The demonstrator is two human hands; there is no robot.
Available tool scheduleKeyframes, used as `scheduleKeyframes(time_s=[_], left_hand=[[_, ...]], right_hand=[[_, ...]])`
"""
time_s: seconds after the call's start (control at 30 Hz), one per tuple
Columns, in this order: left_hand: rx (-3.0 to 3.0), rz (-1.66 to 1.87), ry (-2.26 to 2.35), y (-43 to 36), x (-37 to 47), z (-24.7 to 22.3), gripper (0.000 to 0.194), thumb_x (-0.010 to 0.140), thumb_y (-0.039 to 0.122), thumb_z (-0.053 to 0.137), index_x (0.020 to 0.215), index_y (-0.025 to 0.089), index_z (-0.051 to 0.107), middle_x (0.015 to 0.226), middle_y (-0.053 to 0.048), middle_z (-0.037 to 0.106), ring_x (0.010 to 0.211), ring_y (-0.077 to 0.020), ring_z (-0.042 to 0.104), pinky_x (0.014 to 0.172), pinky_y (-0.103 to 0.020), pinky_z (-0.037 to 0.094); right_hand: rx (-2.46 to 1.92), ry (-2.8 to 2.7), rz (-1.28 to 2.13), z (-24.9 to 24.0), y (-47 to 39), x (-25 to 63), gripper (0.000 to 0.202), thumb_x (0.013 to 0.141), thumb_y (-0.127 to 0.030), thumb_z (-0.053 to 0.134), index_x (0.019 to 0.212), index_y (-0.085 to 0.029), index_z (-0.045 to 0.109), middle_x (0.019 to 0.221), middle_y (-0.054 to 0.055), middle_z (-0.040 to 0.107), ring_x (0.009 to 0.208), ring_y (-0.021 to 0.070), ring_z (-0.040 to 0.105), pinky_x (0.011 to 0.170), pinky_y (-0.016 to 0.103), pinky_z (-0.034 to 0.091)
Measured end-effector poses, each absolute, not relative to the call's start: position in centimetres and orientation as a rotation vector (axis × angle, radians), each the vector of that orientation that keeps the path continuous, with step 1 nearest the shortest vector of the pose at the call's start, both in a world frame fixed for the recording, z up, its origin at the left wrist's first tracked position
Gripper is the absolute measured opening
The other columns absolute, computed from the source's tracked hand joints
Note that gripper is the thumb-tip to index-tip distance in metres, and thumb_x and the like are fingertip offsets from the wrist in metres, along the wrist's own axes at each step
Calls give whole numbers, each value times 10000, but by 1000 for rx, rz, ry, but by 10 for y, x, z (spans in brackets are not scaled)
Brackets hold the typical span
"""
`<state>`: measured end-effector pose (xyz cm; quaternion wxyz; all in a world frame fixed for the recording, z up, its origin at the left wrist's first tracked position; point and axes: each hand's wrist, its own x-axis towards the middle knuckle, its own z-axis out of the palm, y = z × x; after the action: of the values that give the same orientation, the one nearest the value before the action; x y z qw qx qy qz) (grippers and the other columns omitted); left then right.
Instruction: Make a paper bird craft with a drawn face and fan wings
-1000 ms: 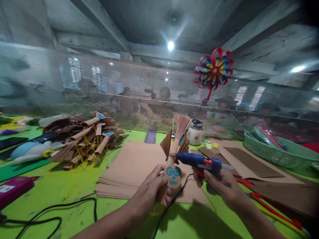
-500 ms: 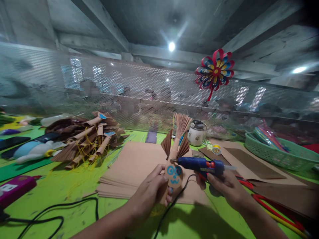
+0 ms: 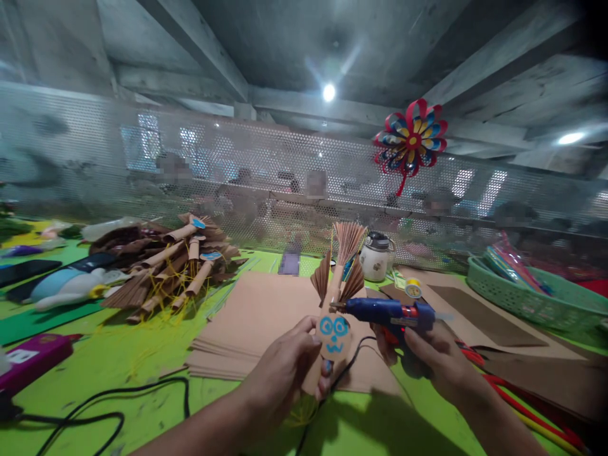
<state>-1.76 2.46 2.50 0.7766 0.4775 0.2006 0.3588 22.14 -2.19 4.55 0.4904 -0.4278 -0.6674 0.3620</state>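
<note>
I have the pleated paper figure (image 3: 337,272) upright above the middle of the tabletop (image 3: 152,418), in front of the brown paper stack (image 3: 266,301). The left hand (image 3: 285,354) grasps its lower tube, thumb beside the blue-drawn face disc (image 3: 334,337). The right hand (image 3: 434,358) is wrapped round the glue gun (image 3: 389,311), its nozzle at the tube just above the disc; I cannot tell whether they touch.

I judge the figure very light, the tube fairly stiff but crushable, the fans easily bent. I would pinch the tube low and gently, clear of the nozzle, which I would treat as hot.

The gun's cord (image 3: 354,358) drops toward the tabletop's near edge, which I cannot see, so sideways swings could snag. On the left side, similar figures lie in a pile (image 3: 190,266); toward the right edge are red-handled scissors (image 3: 510,399) and a green basket (image 3: 517,301). The far edge meets a perforated panel (image 3: 266,158), with a lidded jar (image 3: 374,263) before it, limiting forward reach.
</note>
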Motion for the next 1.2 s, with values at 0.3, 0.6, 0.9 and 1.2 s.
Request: scheduleKeyframes(time_s=[0.3, 0.6, 0.9, 1.2], left_hand=[[1017, 776, 460, 22, -19, 29, 176, 836, 227, 483, 995, 153, 471, 650, -5, 526, 506, -98, 472, 461, -190, 357], [989, 761, 419, 23, -20, 28, 129, 840, 230, 495, 947, 159, 477, 660, -5, 532, 506, -92, 494, 467, -184, 366], [1019, 825, 444, 27, -18, 26, 152, 869, 258, 503, 981, 157, 516, 668, 0, 531, 521, -100, 493, 475, -192, 373], [973, 1003, 563, 39, -28, 32, 222, 825, 282, 577, 1012, 172, 529, 647, 7, 555, 535, -120, 505, 509, -206, 404]], right_hand=[[-1015, -1568, 856, 45, -21, 219, 383, 928, -514, 523, 936, -166, 682, 761, 90, 650, 687, 216, 573, 650, 355, 458], [-1046, -1544, 857, 41, -20, 219, 428, 895, -551, 557, 854, -148, 695, 705, 92, 642, 667, 218, 573, 621, 349, 464], [-927, -1449, 901, 39, -20, 228, 361, 893, -493, 587, 938, -156, 709, 796, 116, 677, 645, 212, 593, 619, 366, 490], [-900, -1128, 776, 41, -10, 231, 325, 849, -466, 668, 1019, -194, 713, 899, 93, 699, 696, 198, 629, 598, 322, 500]])
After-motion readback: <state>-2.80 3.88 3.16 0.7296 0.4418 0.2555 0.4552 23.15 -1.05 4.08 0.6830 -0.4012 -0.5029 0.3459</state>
